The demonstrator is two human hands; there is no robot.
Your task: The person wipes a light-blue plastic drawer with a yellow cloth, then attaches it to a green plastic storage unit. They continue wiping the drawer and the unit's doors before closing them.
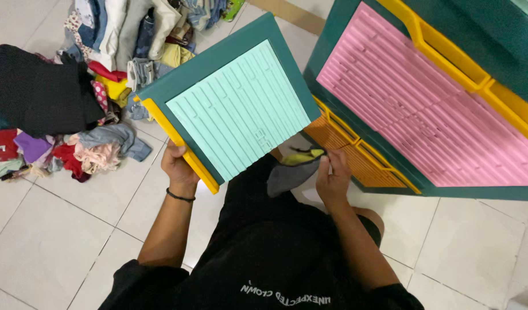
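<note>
My left hand [179, 167] grips the yellow handle edge of a cabinet door [235, 106], dark green with a mint ribbed panel, swung out toward me. My right hand [332, 177] pinches a small grey and yellow garment [291, 172] just below the door, in front of the cabinet's open lower part. A black band sits on my left wrist. I wear a black shirt.
The plastic cabinet [430, 109] with a pink ribbed door and yellow trim stands at right, orange slatted shelves [356, 158] showing at its base. A heap of mixed clothes [86, 74] lies on the white tiled floor at upper left.
</note>
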